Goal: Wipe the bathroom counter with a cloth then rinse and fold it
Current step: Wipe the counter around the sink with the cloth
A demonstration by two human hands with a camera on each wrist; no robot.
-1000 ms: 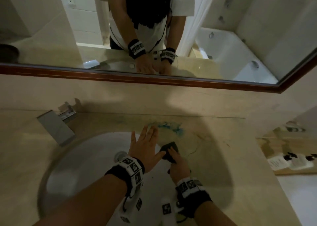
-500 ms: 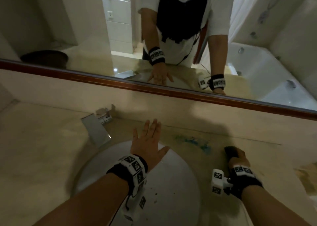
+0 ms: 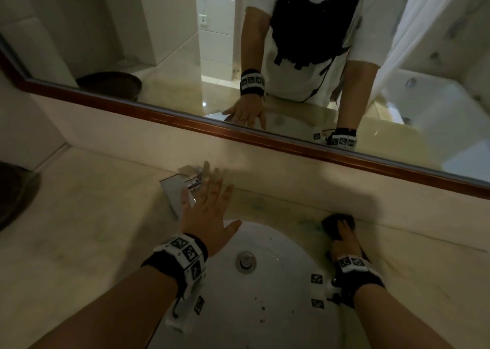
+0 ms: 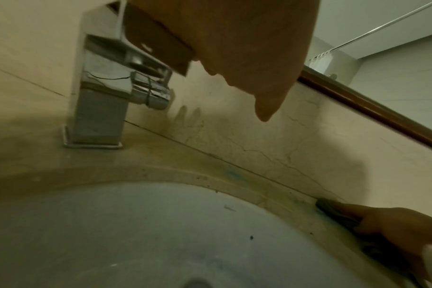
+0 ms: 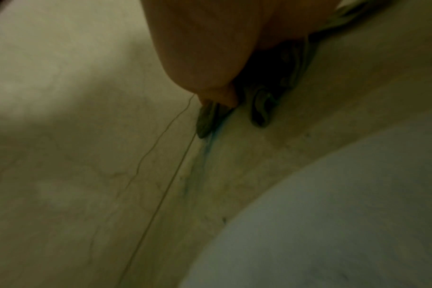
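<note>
Since a moment ago the left hand (image 3: pixel 205 216) has advanced toward the faucet (image 3: pixel 183 187), fingers straight and spread, holding nothing. The right hand (image 3: pixel 343 238) presses the dark cloth (image 3: pixel 332 222) onto the bench (image 3: pixel 79 216) at the backsplash, fingers over it, beside the blue smear (image 5: pixel 205 154) behind the sink (image 3: pixel 265 309)

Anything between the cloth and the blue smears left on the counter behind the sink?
Nothing visible. The right hand presses the cloth on the counter by the back wall; the blue smears lie just left of it along bare counter. The left hand is open by the faucet, beyond the smears.
</note>
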